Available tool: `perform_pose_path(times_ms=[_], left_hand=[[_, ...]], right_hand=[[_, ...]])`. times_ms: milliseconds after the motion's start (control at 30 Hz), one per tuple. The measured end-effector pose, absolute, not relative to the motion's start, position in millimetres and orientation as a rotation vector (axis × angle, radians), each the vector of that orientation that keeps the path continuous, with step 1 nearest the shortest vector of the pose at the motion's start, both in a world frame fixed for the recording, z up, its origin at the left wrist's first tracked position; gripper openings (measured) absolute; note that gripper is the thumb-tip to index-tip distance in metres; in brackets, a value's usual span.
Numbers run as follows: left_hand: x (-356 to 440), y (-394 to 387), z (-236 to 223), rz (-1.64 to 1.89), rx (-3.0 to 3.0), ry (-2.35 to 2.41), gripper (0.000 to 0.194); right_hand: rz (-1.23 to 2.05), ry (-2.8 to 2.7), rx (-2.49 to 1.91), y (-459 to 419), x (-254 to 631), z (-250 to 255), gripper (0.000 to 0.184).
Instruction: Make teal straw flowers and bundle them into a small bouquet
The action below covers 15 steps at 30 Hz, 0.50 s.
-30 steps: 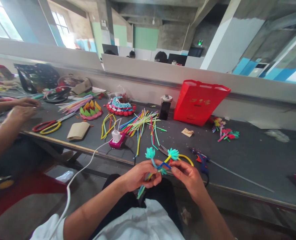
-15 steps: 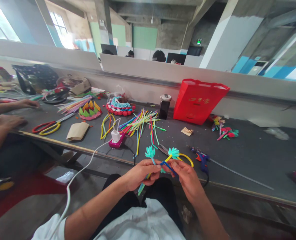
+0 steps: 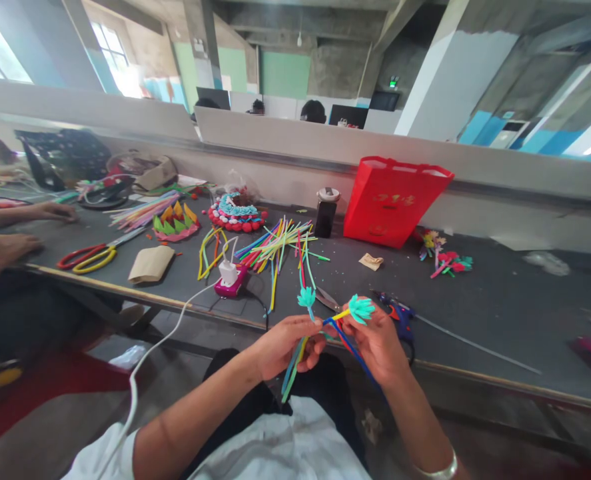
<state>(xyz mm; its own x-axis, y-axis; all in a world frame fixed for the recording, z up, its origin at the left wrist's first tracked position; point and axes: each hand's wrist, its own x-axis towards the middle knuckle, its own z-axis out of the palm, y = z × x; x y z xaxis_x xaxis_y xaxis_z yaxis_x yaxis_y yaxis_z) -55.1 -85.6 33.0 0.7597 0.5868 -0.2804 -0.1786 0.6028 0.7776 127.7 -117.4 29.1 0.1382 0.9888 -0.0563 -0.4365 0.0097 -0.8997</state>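
Note:
My left hand (image 3: 288,343) is closed round a bundle of pipe-cleaner stems (image 3: 294,370) that hang down over my lap, with a teal tufted flower (image 3: 306,297) standing up from it. My right hand (image 3: 378,343) pinches a second stem, yellow with a teal tufted flower (image 3: 361,309) at its tip, and a blue pipe cleaner (image 3: 348,342) runs down across its palm. Both hands meet just in front of the dark table's edge (image 3: 475,373).
Loose coloured pipe cleaners (image 3: 275,247), a pink power strip (image 3: 229,281) with a white cable, a blue glue gun (image 3: 398,315), a red bag (image 3: 395,200), a dark cup (image 3: 326,212) and scissors (image 3: 92,255) lie on the table. Another person's hands (image 3: 5,245) rest at the left.
My right hand has turned and lifted, carrying its flower to the right and up. The blue pipe cleaner now runs down past my right palm; the yellow loop is no longer seen.

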Motion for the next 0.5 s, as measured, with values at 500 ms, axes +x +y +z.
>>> perform_pose_path(times_ms=[500], left_hand=[[-49, -100, 50, 0.587, 0.755, 0.719, 0.021]], right_hand=[[1.284, -0.788, -1.037, -124, 117, 37, 0.025]])
